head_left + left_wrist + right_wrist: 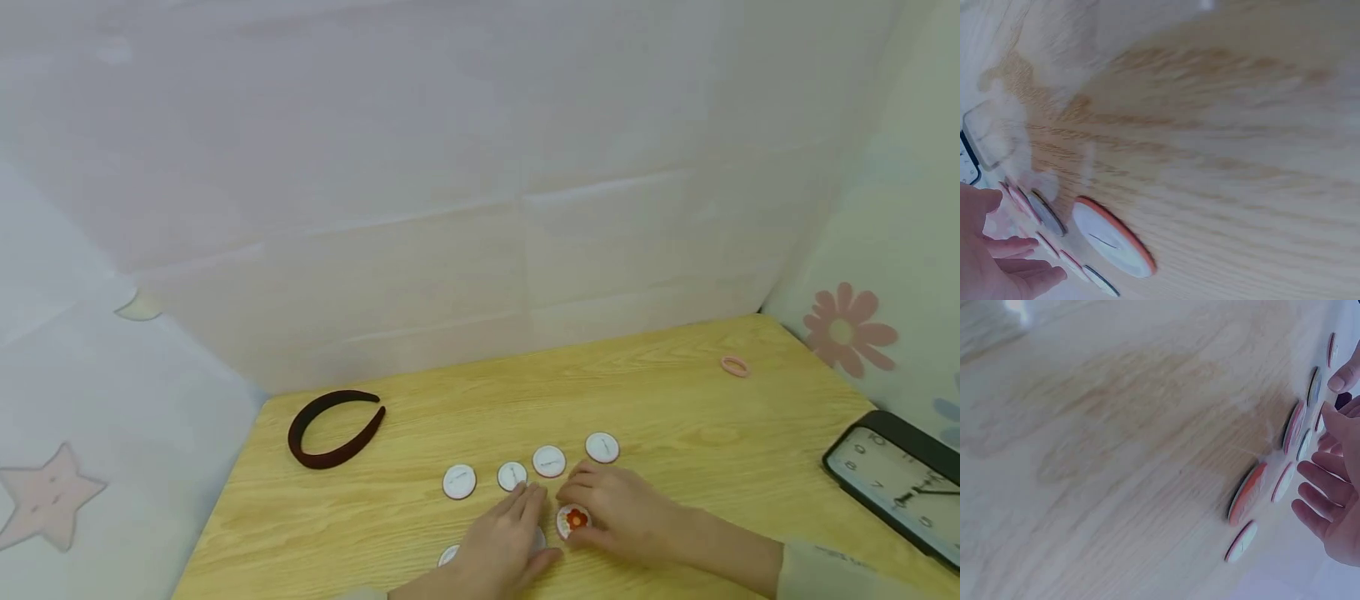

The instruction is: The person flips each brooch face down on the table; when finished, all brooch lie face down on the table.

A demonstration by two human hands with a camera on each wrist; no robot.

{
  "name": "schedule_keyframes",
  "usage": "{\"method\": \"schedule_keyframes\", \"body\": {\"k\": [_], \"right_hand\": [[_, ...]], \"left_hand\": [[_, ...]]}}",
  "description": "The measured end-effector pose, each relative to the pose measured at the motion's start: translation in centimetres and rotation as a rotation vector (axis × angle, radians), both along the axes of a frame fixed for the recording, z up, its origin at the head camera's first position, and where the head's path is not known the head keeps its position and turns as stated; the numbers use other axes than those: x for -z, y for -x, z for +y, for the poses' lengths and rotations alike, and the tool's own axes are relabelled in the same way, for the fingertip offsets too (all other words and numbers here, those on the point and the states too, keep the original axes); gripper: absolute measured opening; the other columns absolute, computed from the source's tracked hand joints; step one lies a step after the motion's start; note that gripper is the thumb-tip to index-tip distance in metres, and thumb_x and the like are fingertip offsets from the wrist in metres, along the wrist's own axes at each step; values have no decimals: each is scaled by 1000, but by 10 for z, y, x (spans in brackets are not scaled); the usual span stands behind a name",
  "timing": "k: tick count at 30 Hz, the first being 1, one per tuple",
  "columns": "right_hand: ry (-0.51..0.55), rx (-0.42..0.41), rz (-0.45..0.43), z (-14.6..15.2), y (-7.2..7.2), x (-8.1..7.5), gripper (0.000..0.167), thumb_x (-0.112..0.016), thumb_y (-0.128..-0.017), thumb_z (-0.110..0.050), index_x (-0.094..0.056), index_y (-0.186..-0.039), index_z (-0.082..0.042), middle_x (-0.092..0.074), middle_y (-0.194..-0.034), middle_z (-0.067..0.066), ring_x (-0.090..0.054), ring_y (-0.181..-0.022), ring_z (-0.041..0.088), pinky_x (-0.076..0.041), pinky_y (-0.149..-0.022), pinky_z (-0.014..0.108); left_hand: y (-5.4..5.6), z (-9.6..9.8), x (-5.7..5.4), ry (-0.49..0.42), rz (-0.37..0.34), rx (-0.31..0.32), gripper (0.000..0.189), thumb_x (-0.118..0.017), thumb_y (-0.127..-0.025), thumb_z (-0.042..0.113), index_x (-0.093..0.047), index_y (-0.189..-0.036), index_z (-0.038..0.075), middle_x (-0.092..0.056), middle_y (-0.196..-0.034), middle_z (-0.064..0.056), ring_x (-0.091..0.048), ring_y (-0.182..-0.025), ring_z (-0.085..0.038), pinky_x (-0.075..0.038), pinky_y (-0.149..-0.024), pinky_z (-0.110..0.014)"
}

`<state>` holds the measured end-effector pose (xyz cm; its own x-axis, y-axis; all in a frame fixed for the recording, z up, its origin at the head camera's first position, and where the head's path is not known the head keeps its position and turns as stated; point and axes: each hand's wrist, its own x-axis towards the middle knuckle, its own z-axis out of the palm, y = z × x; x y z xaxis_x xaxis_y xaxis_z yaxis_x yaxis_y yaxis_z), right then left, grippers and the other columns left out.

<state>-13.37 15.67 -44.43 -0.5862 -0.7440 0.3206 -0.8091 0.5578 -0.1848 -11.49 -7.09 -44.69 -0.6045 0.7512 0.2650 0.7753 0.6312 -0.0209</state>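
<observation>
Several round pin-back badges lie on the wooden table, most with white backs and pins up. Four form a back row, among them a leftmost badge [459, 482] and a rightmost badge [602, 447]. My left hand [498, 542] hovers over the front badges with fingers extended, partly covering two of them. A white-backed badge with a red rim [1113, 240] shows large in the left wrist view. Beside it, my right hand [618, 512] has its thumb and fingers around a face-up badge with a red flower [574, 521]. In the right wrist view those fingers [1325, 487] look loose and spread; contact is unclear.
A dark red headband [324, 460] lies at the table's back left. At the far right back is a small pink hair tie [735, 367]. A black-framed clock [892, 475] stands at the right edge. White patterned sheets [420, 275] enclose the table's back and sides.
</observation>
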Motion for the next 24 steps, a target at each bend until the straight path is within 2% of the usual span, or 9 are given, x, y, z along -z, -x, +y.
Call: {"method": "schedule_keyframes", "body": {"k": [4, 8, 11, 16, 24], "right_hand": [[-56, 14, 28, 9, 1, -3, 34, -74, -85, -33, -71, -104, -6, -69, -104, 0, -61, -109, 25, -52, -91, 41], [-80, 9, 46, 17, -1, 0, 36, -71, -87, -37, -71, -105, -5, -70, -106, 2, -61, -111, 31, -51, -92, 46], [-94, 2, 81, 22, -4, 5, 37, -73, -85, -37, -71, -105, -5, -70, -106, 2, -61, -110, 32, -51, -93, 47], [-125, 5, 147, 24, -7, 11, 40, -76, -80, -35, -71, -106, -5, -69, -107, 5, -61, -111, 31, -51, -93, 46], [-120, 10, 191, 19, -5, 13, 39, -74, -83, -38, -71, -104, -6, -67, -108, 4, -59, -113, 28, -48, -98, 43]], "left_hand": [[1, 13, -1, -2, 17, 18, 62, -65, -92, 44, -50, -127, -4, -61, -126, -18, -60, -116, -29, -50, -95, -30], [0, 23, -1, 83, 38, 21, 58, -63, -93, 45, -56, -124, -3, -62, -125, -17, -60, -117, -26, -48, -97, -28], [-1, 29, 0, 184, 20, -11, 60, -60, -93, 50, -58, -124, -2, -63, -124, -14, -59, -119, -23, -45, -100, -26], [-3, 34, 4, 275, -27, -68, 61, -58, -93, 53, -60, -125, 1, -62, -127, -12, -57, -121, -21, -44, -101, -26], [-4, 32, 6, 322, 54, -93, 60, -55, -95, 53, -62, -125, 2, -63, -126, -10, -57, -121, -20, -45, -100, -28]]}}
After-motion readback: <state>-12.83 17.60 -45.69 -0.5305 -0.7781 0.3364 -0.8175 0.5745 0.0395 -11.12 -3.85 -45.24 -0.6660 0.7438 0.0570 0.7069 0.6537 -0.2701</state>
